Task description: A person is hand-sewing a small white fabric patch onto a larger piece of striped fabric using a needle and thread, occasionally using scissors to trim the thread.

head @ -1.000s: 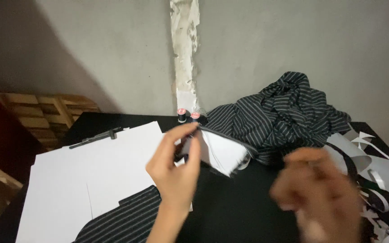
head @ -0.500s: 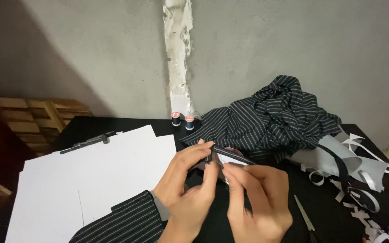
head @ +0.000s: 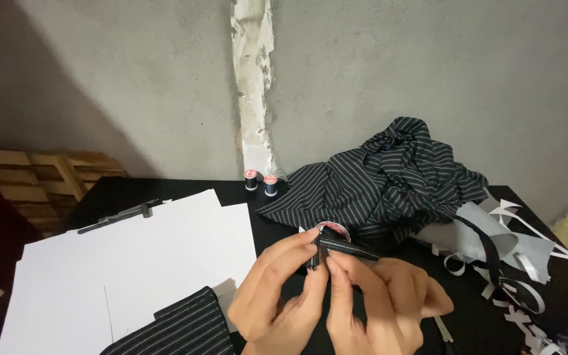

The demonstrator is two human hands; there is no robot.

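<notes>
Left hand (head: 277, 296) and right hand (head: 376, 302) both pinch a narrow folded black fabric strip (head: 344, 247) above the black surface (head: 284, 217); its lower end hides behind fingers, wrists cut off below.

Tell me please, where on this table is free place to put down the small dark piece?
Free: the white sheets, left of the left hand, between the black tool and striped cloth piece. Crowded: the right side, with the striped fabric heap and paper strips.
</notes>
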